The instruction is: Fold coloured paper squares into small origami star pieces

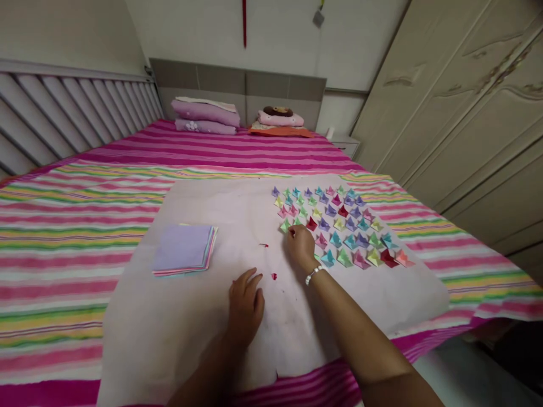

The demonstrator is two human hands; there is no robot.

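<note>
My right hand [302,246], with a white beaded bracelet on its wrist, reaches to the left edge of the rows of small folded paper shapes [350,224]. Its fingers are closed, and a small dark red piece of folded paper [292,232] shows at the fingertips, mostly hidden. A light green folded shape [285,225] sits right beside them. Lower and to the left, my left hand [246,302] rests on the large pale sheet [237,215], fingers stretched out and holding nothing. A tiny red bit [274,276] lies close to its fingertips.
A stack of square coloured papers [182,249], lilac on top, lies at the left of the sheet. Another small red bit [265,245] lies between stack and rows. Striped bedding [55,249] surrounds the sheet. Folded bedding [207,116] stands by the headboard; wardrobe doors [458,102] rise on the right.
</note>
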